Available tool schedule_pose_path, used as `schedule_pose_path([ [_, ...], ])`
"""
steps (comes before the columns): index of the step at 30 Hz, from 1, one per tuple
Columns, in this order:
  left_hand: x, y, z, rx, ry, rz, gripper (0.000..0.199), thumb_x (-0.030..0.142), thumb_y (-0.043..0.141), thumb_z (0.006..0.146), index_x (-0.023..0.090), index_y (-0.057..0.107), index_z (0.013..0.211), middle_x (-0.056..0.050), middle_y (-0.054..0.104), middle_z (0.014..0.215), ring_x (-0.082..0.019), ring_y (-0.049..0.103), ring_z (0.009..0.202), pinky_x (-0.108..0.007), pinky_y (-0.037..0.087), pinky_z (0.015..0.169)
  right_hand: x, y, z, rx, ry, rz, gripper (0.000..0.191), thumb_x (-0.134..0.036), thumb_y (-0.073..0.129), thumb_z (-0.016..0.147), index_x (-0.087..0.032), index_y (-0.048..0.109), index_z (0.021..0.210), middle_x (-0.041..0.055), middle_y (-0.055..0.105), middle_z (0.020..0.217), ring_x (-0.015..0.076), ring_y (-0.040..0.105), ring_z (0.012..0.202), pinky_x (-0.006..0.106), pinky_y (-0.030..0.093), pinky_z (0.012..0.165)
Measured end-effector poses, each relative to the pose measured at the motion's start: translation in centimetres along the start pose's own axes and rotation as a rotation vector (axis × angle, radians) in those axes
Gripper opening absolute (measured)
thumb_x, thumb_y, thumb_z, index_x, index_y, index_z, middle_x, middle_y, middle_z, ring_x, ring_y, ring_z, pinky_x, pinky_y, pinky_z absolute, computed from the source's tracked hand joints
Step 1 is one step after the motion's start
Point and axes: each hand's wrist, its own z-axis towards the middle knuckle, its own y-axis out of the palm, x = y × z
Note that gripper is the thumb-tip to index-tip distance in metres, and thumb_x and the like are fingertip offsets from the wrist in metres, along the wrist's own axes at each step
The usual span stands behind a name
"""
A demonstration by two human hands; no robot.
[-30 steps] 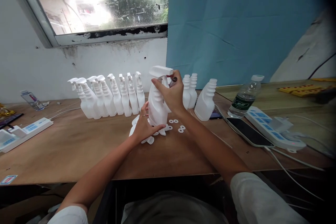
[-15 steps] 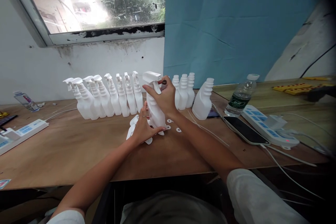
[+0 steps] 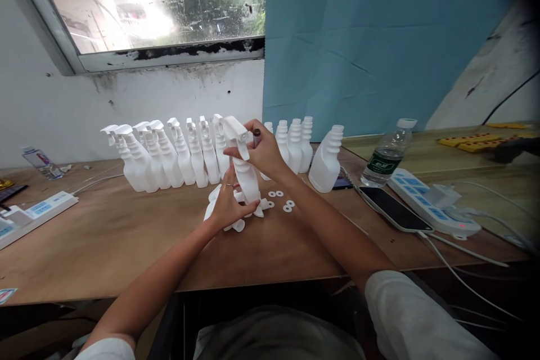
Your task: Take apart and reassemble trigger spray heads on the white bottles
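A white spray bottle with its trigger head on is held tilted above the table. My left hand is wrapped round its lower body. At the neck, just under the trigger sprayer, my right hand has its fingers closed; a dark, short stick-like item also shows at that hand, its kind unclear. Loose white trigger heads lie beneath and beside my left hand, partly hidden by it. Several small white washers are scattered to the right of the bottle.
A row of white spray bottles with heads stands at the back left. Headless bottles stand at the right. Further right are a water bottle, a phone and a power strip with cables. Another power strip lies left.
The spray bottle's head has turned and shifted slightly left, with both hands still on it. My right hand has moved left, uncovering another headless bottle and more washers.
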Motion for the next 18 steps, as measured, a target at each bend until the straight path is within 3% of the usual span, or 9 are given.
schedule_pose_path([
  [5,0.0,-0.1,0.1,-0.031,0.016,-0.034,0.100,0.034,0.077,0.068,0.028,0.019,0.149,-0.012,0.016,0.152,-0.034,0.033,0.136,-0.042,0.048,0.101,-0.6,-0.8,0.0,-0.158,0.039,0.022,0.039,-0.051,0.076,0.069,-0.023,0.057,0.087,-0.0055,0.041,0.062,0.0074,0.032,0.049,0.024,0.030,0.043],
  [8,-0.2,-0.3,0.4,-0.050,0.007,-0.053,0.095,0.034,0.076,0.066,0.027,0.024,0.146,-0.013,0.024,0.148,-0.032,0.039,0.132,-0.042,0.049,0.099,-1.4,-1.4,0.1,-0.092,0.059,0.003,0.039,-0.046,0.080,0.066,-0.021,0.058,0.086,-0.0056,0.044,0.063,0.0058,0.031,0.047,0.023,0.027,0.041],
  [11,-0.3,-0.8,0.6,-0.095,0.028,-0.073,0.090,0.033,0.075,0.066,0.024,0.030,0.143,-0.014,0.035,0.142,-0.032,0.043,0.129,-0.042,0.049,0.097,-1.8,-2.4,0.3,-0.166,0.043,0.041,0.032,-0.046,0.075,0.072,-0.019,0.062,0.085,-0.0047,0.047,0.061,0.0060,0.036,0.045,0.023,0.031,0.041],
  [14,-0.1,-1.8,1.0,-0.194,0.078,-0.132,0.089,0.030,0.074,0.065,0.022,0.031,0.143,-0.014,0.044,0.136,-0.033,0.045,0.126,-0.044,0.047,0.099,-1.9,-3.8,0.5,-0.288,-0.016,0.138,0.035,-0.048,0.071,0.075,-0.018,0.066,0.094,-0.0022,0.056,0.066,0.0077,0.045,0.045,0.025,0.039,0.043],
  [18,0.6,-3.6,2.4,-0.362,0.120,-0.148,0.095,0.028,0.073,0.063,0.020,0.028,0.146,-0.015,0.045,0.139,-0.037,0.043,0.129,-0.050,0.040,0.106,-2.1,-5.7,0.6,-0.342,-0.041,0.185,0.049,-0.058,0.069,0.072,-0.018,0.065,0.100,0.0034,0.065,0.081,0.0095,0.051,0.049,0.024,0.041,0.040],
])
